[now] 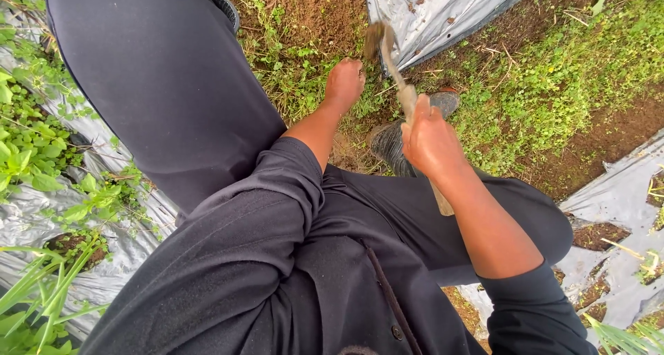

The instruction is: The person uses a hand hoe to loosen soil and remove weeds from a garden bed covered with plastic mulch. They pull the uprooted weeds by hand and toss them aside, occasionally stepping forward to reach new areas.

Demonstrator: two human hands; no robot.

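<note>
The right hand (430,139) was closed around the wooden handle of a hoe (395,68), whose blurred blade stood ahead of it, above the edge of a plastic sheet (443,9). The left hand (344,82) reached down among the weeds (297,78) just left of the blade, fingers curled; whether it held anything could not be told. A boot (394,144) showed beneath the handle.
</note>
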